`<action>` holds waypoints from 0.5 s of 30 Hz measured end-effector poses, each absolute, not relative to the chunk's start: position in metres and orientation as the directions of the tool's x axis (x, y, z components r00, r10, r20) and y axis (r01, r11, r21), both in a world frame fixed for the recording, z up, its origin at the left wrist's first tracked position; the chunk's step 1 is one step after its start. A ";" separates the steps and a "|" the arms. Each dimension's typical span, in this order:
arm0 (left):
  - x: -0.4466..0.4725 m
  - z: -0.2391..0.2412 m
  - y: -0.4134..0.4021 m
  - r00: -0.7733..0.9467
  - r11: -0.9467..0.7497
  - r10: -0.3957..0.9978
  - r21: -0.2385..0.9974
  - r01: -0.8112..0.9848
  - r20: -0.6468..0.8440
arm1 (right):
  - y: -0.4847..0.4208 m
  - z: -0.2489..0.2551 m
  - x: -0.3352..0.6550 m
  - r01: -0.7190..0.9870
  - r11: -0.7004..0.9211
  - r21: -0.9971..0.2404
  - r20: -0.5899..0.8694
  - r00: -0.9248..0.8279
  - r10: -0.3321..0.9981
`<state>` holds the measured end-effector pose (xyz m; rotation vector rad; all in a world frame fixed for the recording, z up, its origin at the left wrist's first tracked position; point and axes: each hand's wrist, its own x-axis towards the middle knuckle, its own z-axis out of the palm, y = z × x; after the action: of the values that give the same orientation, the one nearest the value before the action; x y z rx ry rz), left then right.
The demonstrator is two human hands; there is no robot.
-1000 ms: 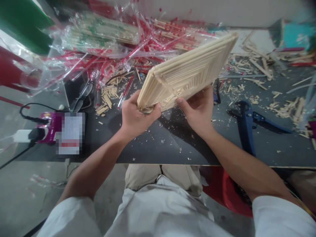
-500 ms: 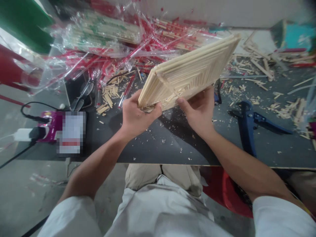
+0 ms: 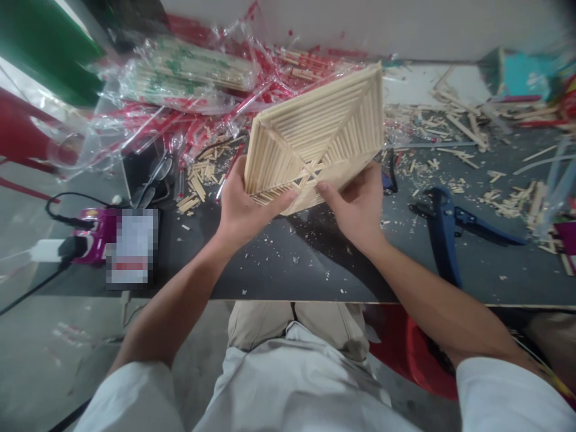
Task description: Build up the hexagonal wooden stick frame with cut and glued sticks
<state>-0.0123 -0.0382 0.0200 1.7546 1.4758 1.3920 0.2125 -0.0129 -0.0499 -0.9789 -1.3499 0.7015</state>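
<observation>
Above the dark table I hold a panel of pale wooden sticks [image 3: 310, 132], tilted up, its sticks laid in nested rows that meet at crossing diagonals. My left hand [image 3: 243, 207] is closed on its lower left corner, thumb along the near face. My right hand [image 3: 357, 207] grips the lower edge farther right, with the thumb on the front and the fingers behind, mostly hidden. Right of that hand a blue-handled cutter [image 3: 443, 231] lies on the table with its handles spread.
Plastic-wrapped chopstick bundles [image 3: 189, 72] and red wrappers heap at the back. Cut stick pieces [image 3: 198, 183] litter the left, more scraps [image 3: 508, 201] the right. A phone [image 3: 132, 249], purple power strip [image 3: 94, 237] and eyeglasses [image 3: 153, 180] are at left. A red stool [image 3: 418, 354] stands below the table edge.
The panel has turned in my hands, so its inner face shows more fully and its far right corner has swung left. Both hands keep their grip.
</observation>
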 end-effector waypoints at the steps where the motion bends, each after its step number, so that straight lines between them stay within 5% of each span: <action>1: -0.013 0.020 -0.037 -0.109 -0.325 0.904 0.830 0.453 0.413 | -0.014 -0.050 0.212 0.126 0.444 -0.887 0.459 0.128 0.879; 15: -0.005 0.022 -0.043 -0.217 -0.177 0.936 0.905 0.388 0.277 | -0.021 -0.038 0.209 0.205 0.370 -0.906 0.395 0.093 0.914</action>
<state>-0.0055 -0.0430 0.0219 1.5308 1.5778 1.3975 0.2094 -0.0214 -0.0382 -1.0968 -1.4026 0.7266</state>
